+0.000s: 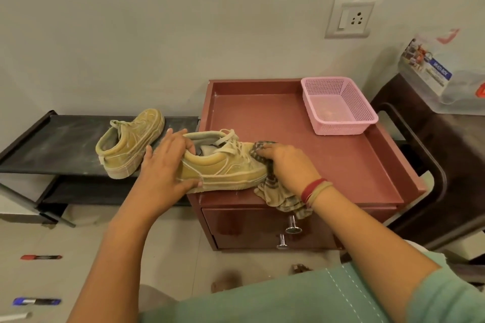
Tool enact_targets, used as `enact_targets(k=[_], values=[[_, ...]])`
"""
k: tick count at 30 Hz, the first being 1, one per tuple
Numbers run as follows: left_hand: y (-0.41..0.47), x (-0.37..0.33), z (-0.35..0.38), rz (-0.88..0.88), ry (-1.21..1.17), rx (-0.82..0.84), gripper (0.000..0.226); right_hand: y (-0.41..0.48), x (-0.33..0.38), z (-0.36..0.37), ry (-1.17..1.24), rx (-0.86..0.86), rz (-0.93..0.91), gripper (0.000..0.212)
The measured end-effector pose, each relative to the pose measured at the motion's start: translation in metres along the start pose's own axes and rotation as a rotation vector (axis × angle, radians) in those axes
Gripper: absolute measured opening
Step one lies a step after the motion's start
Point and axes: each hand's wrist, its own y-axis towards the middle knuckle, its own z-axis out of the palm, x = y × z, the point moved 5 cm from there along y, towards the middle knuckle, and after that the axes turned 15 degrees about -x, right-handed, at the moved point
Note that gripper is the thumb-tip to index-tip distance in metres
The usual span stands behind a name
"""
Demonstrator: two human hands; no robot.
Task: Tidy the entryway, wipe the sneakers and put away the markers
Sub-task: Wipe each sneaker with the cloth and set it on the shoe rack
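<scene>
A dusty tan sneaker (223, 169) lies on the front left corner of the maroon cabinet top (328, 155). My left hand (168, 162) grips its heel, thumb under the sole edge. My right hand (286, 162) holds a striped cloth (275, 195) bunched against the sneaker's toe. The second tan sneaker (128, 144) stands on the black shoe rack (52, 144) to the left. On the floor at lower left lie a red marker (41, 257), a blue marker (36, 301) and a white one (15, 316) at the frame edge.
An empty pink mesh basket (338, 106) sits at the cabinet's back right. The cabinet has two drawers with metal knobs (292, 225). A dark plastic chair (430, 165) with a clear storage box (446, 73) stands on the right. A wall socket (350, 18) is above.
</scene>
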Motion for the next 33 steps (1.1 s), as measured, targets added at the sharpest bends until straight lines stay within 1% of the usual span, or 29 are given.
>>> enact_targets(k=[1, 3, 4, 5, 6, 7, 8, 9, 11, 12, 13, 15, 17, 19, 21, 23, 25, 26, 28, 29, 32, 33], values=[[-0.001, 0.0, 0.0, 0.002, -0.009, -0.005, 0.052, 0.001, -0.008, 0.0, 0.056, -0.029, 0.089, 0.048], [-0.002, 0.001, 0.0, -0.016, -0.054, -0.019, 0.048, 0.005, -0.019, -0.006, 0.278, -0.185, 0.315, 0.041], [-0.002, 0.002, -0.001, -0.037, -0.089, -0.027, 0.044, 0.005, -0.016, -0.011, 0.39, -0.273, 0.352, 0.038], [-0.001, 0.002, -0.001, -0.06, -0.123, -0.038, 0.039, 0.005, -0.005, -0.015, 0.46, -0.318, 0.316, 0.037], [-0.001, 0.003, -0.001, -0.077, -0.15, -0.053, 0.035, 0.003, 0.01, -0.016, 0.491, -0.301, 0.241, 0.039], [0.001, 0.005, -0.001, -0.085, -0.168, -0.07, 0.03, -0.002, 0.024, -0.012, 0.473, -0.237, 0.152, 0.042], [0.002, 0.007, -0.001, -0.087, -0.173, -0.086, 0.026, -0.007, 0.034, -0.004, 0.402, -0.149, 0.073, 0.047], [0.003, 0.008, 0.0, -0.085, -0.167, -0.094, 0.024, -0.013, 0.036, 0.004, 0.283, -0.073, 0.018, 0.052], [0.003, 0.009, 0.002, -0.089, -0.158, -0.097, 0.021, -0.016, 0.021, 0.012, 0.079, 0.011, -0.015, 0.058], [0.003, 0.009, 0.003, -0.098, -0.164, -0.101, 0.021, -0.015, 0.012, 0.012, 0.029, 0.029, -0.003, 0.058], [0.003, 0.008, 0.003, -0.107, -0.171, -0.102, 0.02, -0.013, 0.004, 0.009, -0.001, 0.025, 0.025, 0.058], [0.003, 0.006, 0.004, -0.123, -0.182, -0.103, 0.018, -0.008, -0.009, 0.005, -0.027, -0.04, 0.112, 0.057], [0.003, 0.006, 0.004, -0.128, -0.18, -0.101, 0.019, -0.008, -0.003, 0.007, 0.053, -0.097, 0.151, 0.055], [0.002, 0.008, 0.004, -0.126, -0.184, -0.095, 0.019, -0.017, 0.014, 0.014, 0.155, -0.064, 0.054, 0.059], [0.002, 0.009, 0.004, -0.133, -0.193, -0.093, 0.02, -0.021, 0.018, 0.016, 0.12, -0.015, -0.041, 0.067], [0.003, 0.007, 0.005, -0.137, -0.194, -0.091, 0.018, -0.01, -0.005, 0.014, 0.029, -0.032, 0.041, 0.06], [0.003, 0.004, 0.005, -0.142, -0.191, -0.095, 0.016, -0.004, -0.014, 0.014, 0.042, -0.081, 0.113, 0.056], [0.003, 0.004, 0.006, -0.142, -0.188, -0.094, 0.016, -0.006, -0.008, 0.015, 0.101, -0.076, 0.097, 0.056], [0.002, 0.006, 0.007, -0.149, -0.192, -0.089, 0.016, -0.016, 0.009, 0.021, 0.202, -0.043, 0.0, 0.057], [0.001, 0.007, 0.006, -0.155, -0.188, -0.093, 0.015, -0.018, 0.009, 0.021, 0.222, -0.05, -0.01, 0.057], [0.001, 0.006, 0.005, -0.18, -0.17, -0.114, 0.009, -0.009, -0.028, 0.011, 0.157, -0.155, 0.191, 0.048], [0.002, 0.004, 0.005, -0.183, -0.168, -0.12, 0.01, -0.009, -0.03, 0.01, 0.161, -0.16, 0.218, 0.048]])
